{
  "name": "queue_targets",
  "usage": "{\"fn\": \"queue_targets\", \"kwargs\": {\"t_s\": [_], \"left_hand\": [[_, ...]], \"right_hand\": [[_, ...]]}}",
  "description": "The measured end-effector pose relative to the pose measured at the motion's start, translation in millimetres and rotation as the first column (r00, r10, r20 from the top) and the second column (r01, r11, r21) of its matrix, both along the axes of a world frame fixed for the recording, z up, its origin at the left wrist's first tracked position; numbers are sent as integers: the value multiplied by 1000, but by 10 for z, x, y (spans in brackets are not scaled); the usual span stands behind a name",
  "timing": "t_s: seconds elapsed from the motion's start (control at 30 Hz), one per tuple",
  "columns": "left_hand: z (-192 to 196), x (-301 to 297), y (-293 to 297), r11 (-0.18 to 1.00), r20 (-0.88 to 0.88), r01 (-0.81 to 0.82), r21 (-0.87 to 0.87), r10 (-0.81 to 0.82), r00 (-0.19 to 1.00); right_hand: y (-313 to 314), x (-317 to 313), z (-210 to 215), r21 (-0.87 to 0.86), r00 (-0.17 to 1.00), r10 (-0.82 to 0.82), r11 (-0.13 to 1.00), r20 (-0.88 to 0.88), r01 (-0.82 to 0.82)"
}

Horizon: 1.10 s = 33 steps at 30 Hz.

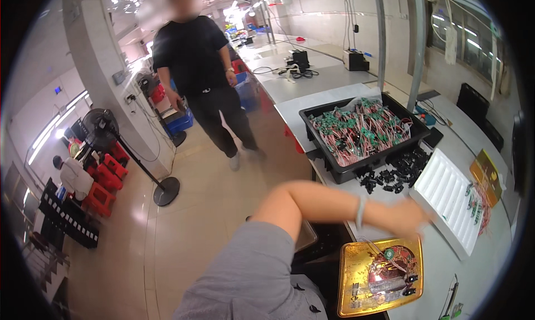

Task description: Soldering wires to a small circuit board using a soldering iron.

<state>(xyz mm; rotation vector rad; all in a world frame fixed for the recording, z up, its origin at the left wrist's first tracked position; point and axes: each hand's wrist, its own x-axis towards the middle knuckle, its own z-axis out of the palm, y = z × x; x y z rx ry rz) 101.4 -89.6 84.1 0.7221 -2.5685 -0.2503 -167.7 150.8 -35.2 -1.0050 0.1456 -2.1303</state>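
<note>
My left hand [405, 215], blurred by motion, reaches to the right from a grey sleeve, with a pale band [360, 211] round the wrist. It is over the table between a white ribbed foam tray [446, 192] and a gold tin tray [350, 264]. Blur hides its fingers and anything in them. In the gold tray lie a round green circuit board [389, 253] with wires and small black parts [411, 291]. Small green boards with reddish wires [476, 205] rest along the foam tray's right side. My right hand is out of view.
A black crate [345, 169] heaped with wired green boards [365, 125] stands on the table, black plastic pieces [393, 172] beside it. Tweezers-like tools [450, 300] lie at the near edge. A person in black [192, 58] stands in the aisle; a fan [166, 192] is at left.
</note>
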Motion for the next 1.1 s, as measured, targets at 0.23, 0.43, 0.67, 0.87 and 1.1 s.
{"fn": "queue_targets", "kwargs": {"t_s": [0.23, 0.43, 0.67, 0.87, 1.1], "left_hand": [[2394, 2849, -1355, 197, -27, -831, -521, 969, 247], [3438, 3894, -359, -318, -304, -901, -296, 925, -227], [3797, 3828, -270, -389, -424, -889, -240, 866, -265], [3817, 3755, -284, -365, -407, -900, -239, 879, -249], [3838, 3747, -297, -348, -382, -907, -236, 892, -243]], "right_hand": [[-589, -631, -510, -504, 703, 637, 514, -318, -694], [39, -45, 46, 428, 980, -148, 900, 132, 78], [141, -46, -67, 144, 992, 59, 987, 111, -75], [77, -117, -143, -85, 972, 232, 970, 29, -229], [-232, -334, -340, -324, 906, 405, 847, -119, -421]]}}
